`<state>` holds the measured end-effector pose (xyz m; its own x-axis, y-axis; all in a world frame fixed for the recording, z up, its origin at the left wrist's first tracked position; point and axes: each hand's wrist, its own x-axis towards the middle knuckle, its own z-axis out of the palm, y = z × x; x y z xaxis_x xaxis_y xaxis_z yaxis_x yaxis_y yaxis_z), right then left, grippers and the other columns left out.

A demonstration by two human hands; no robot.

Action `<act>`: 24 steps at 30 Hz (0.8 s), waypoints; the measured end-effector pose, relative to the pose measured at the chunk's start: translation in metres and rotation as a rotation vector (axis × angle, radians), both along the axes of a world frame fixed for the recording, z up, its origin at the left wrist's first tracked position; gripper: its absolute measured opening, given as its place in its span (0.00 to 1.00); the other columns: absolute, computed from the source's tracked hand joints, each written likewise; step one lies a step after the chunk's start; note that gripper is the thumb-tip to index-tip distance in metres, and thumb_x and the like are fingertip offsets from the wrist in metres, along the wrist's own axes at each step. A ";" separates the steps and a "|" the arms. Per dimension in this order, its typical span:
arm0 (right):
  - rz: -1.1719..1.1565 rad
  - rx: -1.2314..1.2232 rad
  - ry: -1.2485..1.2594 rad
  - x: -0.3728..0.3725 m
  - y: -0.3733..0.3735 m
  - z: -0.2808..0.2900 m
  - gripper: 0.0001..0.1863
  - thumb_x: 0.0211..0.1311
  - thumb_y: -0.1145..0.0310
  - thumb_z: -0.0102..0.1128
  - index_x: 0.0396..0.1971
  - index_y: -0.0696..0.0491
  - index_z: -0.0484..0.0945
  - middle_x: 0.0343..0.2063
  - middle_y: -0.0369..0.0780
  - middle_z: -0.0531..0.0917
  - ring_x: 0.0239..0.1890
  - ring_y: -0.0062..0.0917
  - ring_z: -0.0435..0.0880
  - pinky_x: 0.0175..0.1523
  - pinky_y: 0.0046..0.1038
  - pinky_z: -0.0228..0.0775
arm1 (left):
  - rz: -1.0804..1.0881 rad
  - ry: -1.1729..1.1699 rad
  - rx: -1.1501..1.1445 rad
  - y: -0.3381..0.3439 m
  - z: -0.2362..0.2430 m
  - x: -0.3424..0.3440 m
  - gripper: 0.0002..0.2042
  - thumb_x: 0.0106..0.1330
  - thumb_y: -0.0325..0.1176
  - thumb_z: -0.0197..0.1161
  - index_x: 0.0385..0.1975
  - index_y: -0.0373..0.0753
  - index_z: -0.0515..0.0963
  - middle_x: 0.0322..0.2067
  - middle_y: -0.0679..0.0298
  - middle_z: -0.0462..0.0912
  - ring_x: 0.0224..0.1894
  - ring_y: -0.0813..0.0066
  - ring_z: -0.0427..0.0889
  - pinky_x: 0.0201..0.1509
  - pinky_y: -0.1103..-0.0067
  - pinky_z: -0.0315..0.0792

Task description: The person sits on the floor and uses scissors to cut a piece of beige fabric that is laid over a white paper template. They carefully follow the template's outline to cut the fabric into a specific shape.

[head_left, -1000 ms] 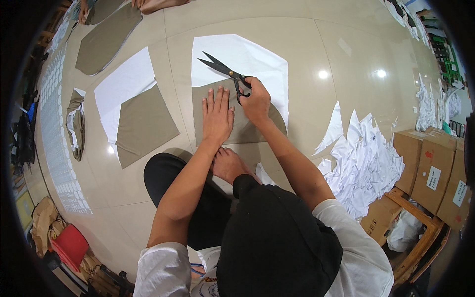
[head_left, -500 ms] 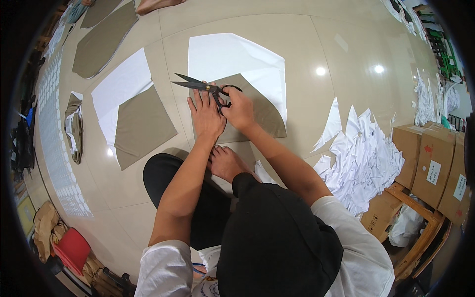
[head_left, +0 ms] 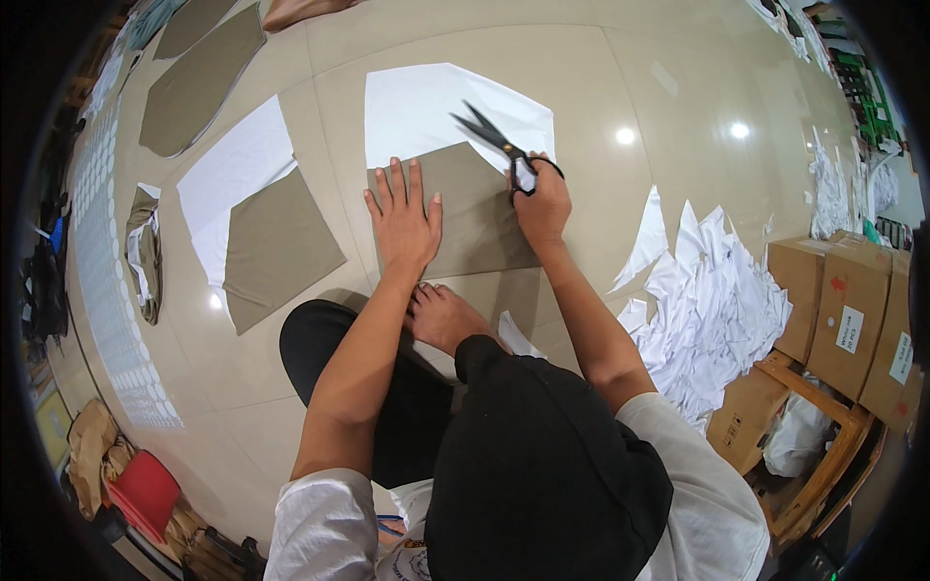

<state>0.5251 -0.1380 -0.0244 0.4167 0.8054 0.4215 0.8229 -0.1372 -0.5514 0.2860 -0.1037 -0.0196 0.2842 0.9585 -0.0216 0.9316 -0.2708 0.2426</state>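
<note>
My left hand lies flat, fingers spread, on the left part of an olive-brown fabric piece. That piece rests over a larger white cloth, which shows beyond its far edge. In my right hand is a pair of black scissors, with fingers through the handles. Their blades point to the far left, slightly parted, above the white cloth and the brown piece's far edge. The right hand is over the brown piece's right side and hides part of it.
Left of me, another brown piece lies on a white cloth. Farther left are more brown panels and a folded bundle. White scraps are heaped at the right, beside cardboard boxes and a wooden frame.
My right hand has carried the scissors rightward, away from my left hand, and their blades now point more away from me. My left hand stays pressed on the brown fabric.
</note>
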 end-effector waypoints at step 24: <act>-0.377 -0.652 1.278 0.025 -0.310 0.062 0.21 0.71 0.53 0.80 0.31 0.54 0.80 0.21 0.33 0.82 0.21 0.18 0.80 0.28 0.24 0.72 | -0.464 -0.148 -0.064 -0.069 0.007 0.115 0.40 0.84 0.56 0.52 0.87 0.41 0.53 0.88 0.55 0.50 0.88 0.41 0.47 0.88 0.42 0.42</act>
<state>0.5498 -0.4475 0.0373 0.4403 0.4667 -0.7671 -0.2999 -0.7288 -0.6155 0.4008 -0.1729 -0.0127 0.6853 0.7282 -0.0039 0.6707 -0.6291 0.3929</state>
